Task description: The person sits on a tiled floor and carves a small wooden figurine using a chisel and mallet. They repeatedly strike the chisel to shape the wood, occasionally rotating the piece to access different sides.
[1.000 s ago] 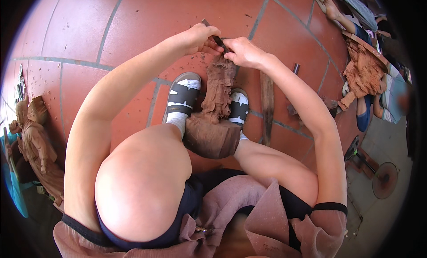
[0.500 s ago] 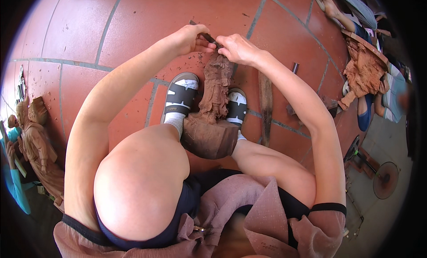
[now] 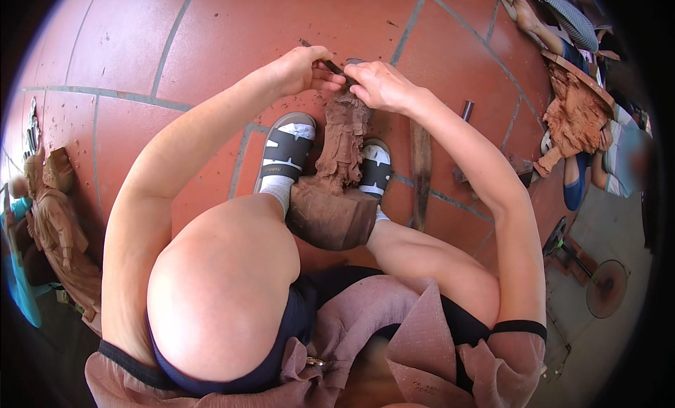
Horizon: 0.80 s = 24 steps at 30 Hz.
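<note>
Between my feet a carved wooden figure point(image 3: 342, 151) lies foreshortened in view on its thick, uncut wooden base point(image 3: 330, 214). At the figure's far end, my left hand point(image 3: 304, 72) is closed around a slim dark carving chisel point(image 3: 333, 67), whose one end pokes out beyond the fingers. My right hand point(image 3: 380, 86) pinches the chisel's other end, close against the top of the carving. The fingers cover the chisel's tip and the spot where it meets the wood. Past the right knuckles a small grey piece shows, too little to name.
Red tiles point(image 3: 232, 28) carry scattered wood chips. A long wooden club point(image 3: 420, 172) lies right of my sandaled foot point(image 3: 375, 170). Larger carved figures stand left point(image 3: 60, 225) and right point(image 3: 575, 102), with other people beside them. A fan point(image 3: 607, 288) is at the lower right.
Both hands have shifted slightly nearer to me with the chisel, the right one also a little to the right. The grey piece past the right knuckles has come into sight.
</note>
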Motion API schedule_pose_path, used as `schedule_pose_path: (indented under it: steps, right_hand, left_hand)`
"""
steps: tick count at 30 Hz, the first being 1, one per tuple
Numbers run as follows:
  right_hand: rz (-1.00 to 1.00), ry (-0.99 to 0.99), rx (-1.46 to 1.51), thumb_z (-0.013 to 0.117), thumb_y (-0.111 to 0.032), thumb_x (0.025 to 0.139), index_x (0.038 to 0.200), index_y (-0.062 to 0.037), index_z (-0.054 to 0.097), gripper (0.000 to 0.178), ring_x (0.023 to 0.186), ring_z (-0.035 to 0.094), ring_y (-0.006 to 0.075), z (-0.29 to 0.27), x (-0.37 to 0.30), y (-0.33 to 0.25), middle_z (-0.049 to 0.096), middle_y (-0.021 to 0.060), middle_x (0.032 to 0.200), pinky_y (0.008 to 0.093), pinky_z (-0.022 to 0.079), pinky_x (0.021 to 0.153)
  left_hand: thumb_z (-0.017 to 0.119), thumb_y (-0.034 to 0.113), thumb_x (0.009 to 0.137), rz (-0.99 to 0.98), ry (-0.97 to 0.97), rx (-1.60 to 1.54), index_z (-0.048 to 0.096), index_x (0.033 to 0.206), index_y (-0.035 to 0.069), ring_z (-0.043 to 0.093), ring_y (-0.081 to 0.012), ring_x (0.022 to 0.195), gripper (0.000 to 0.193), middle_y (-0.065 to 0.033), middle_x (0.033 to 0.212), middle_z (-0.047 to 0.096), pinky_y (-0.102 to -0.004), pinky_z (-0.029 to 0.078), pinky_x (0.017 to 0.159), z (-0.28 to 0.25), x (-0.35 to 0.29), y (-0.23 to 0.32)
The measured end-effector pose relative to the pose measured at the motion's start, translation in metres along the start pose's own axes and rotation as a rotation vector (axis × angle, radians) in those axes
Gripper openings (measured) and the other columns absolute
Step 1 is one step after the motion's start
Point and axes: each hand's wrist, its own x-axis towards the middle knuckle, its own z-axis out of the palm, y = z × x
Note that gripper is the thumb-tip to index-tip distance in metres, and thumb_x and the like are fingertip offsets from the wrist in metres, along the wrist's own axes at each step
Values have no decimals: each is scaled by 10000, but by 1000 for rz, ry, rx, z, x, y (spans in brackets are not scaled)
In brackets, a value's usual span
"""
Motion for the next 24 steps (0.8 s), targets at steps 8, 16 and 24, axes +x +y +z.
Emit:
schedule_pose_path:
  steps: [8,16,24]
  right_hand:
    - [24,-36,51,563,-130,770,941,-36,539,197,849,583,376,-5,3,1,605,197,843,457,462,737]
    - [19,-35,77,549,-134,773,972,-45,542,219,844,583,390,-5,1,6,613,205,845,450,470,734]
    - [170,-35,293,557,-178,786,959,-2,520,249,845,588,355,-17,-1,12,604,193,844,421,454,739]
  left_hand:
    - [459,142,884,17,-50,24,497,883,-52,632,-295,836,198,-177,872,585,-376,554,772,2,-1,2]
    - [456,153,890,20,-45,106,492,949,-85,632,-295,836,247,-181,877,578,-381,556,767,5,0,6]
    - [463,184,903,102,-81,312,491,1007,-97,639,-276,825,300,-199,947,568,-375,556,765,23,6,28]
